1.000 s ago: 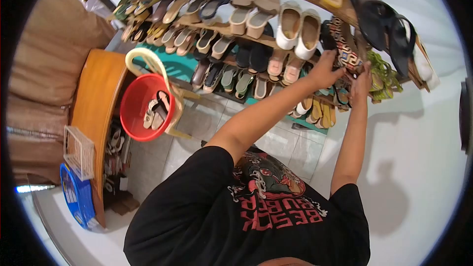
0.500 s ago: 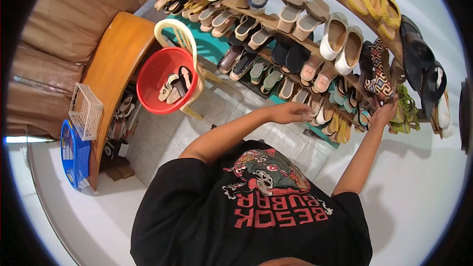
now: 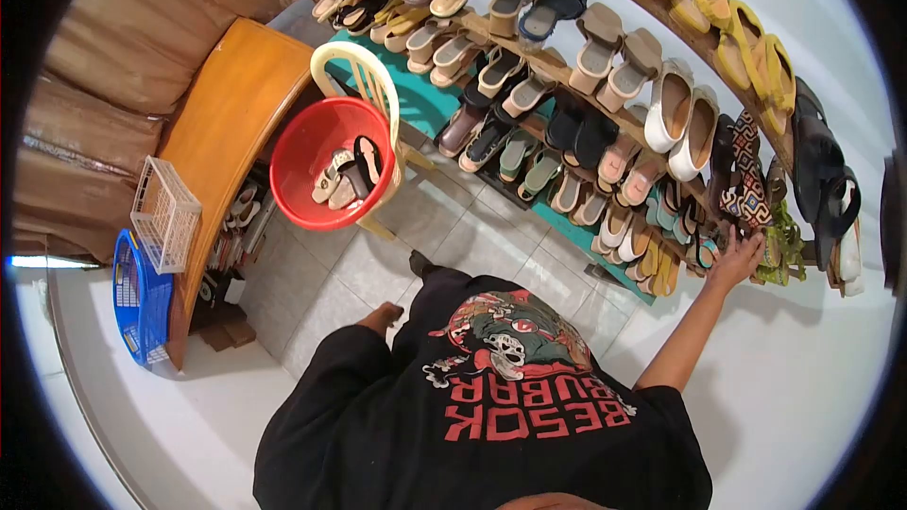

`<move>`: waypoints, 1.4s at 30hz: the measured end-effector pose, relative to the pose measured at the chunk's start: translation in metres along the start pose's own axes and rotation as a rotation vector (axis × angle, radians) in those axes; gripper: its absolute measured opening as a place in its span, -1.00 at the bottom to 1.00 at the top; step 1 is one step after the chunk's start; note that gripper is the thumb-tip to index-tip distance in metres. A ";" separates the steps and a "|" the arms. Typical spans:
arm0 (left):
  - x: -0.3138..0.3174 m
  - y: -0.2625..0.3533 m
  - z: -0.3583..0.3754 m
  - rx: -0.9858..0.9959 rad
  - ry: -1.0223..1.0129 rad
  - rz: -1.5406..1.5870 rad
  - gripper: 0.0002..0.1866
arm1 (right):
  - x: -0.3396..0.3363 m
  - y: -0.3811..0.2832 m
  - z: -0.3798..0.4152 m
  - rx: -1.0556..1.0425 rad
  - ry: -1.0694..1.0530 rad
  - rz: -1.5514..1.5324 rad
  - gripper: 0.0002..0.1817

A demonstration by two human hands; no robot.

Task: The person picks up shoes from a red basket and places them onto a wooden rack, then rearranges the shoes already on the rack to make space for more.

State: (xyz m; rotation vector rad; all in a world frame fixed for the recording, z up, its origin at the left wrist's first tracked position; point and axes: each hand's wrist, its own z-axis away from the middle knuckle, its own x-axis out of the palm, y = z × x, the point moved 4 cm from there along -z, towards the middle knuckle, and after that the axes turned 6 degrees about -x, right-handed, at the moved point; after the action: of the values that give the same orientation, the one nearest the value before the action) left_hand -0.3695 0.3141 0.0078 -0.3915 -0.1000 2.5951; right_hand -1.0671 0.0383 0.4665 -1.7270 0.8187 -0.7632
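My right hand (image 3: 736, 260) reaches up to the right end of a slanted wooden shoe rack (image 3: 565, 81). Its spread fingers touch the rack edge just below a pair of black-and-orange patterned sandals (image 3: 748, 191) and beside green strappy sandals (image 3: 780, 244); it grips nothing. My left hand (image 3: 383, 315) hangs low against my black shirt, above the tiled floor, with its fingers mostly hidden. The rack's rows hold several pairs of sandals and heels, among them white pumps (image 3: 682, 118) and yellow sandals (image 3: 746, 47).
A red basin (image 3: 300, 161) with a few sandals in it sits on a cream plastic chair (image 3: 359, 71) at the left. Beside it stands a wooden table (image 3: 227, 113), with a white wire basket (image 3: 162, 215) and a blue basket (image 3: 137, 297) at its near end.
My left hand let go of the patterned sandals, swung away from the rack and dropped to my side. My right hand stayed at the rack's right end. The view tilted down.
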 end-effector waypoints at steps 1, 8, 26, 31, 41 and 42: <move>-0.001 -0.009 -0.019 0.201 -0.125 -0.021 -0.66 | 0.001 -0.001 0.001 0.120 0.057 0.046 -0.25; -0.062 0.090 0.023 0.600 0.064 0.157 -0.60 | 0.017 -0.018 -0.001 0.200 0.180 0.092 -0.35; -0.086 0.183 0.011 0.734 0.191 -0.039 -0.49 | 0.028 -0.035 -0.004 0.109 0.140 0.015 -0.53; -0.041 0.236 0.185 1.165 -0.154 -0.034 -0.67 | -0.009 0.019 -0.045 0.013 0.054 0.026 -0.52; 0.066 0.398 0.608 2.490 0.322 -0.182 -0.66 | 0.001 0.012 -0.030 -0.117 0.099 0.077 -0.47; 0.079 0.411 0.625 2.538 0.401 -0.140 -0.64 | 0.001 0.017 -0.032 -0.164 0.110 0.107 -0.48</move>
State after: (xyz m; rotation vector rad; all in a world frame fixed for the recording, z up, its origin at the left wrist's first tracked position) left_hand -0.8146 -0.0015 0.5261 0.1618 2.5008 0.7248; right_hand -1.0949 0.0167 0.4588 -1.7806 1.0661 -0.7409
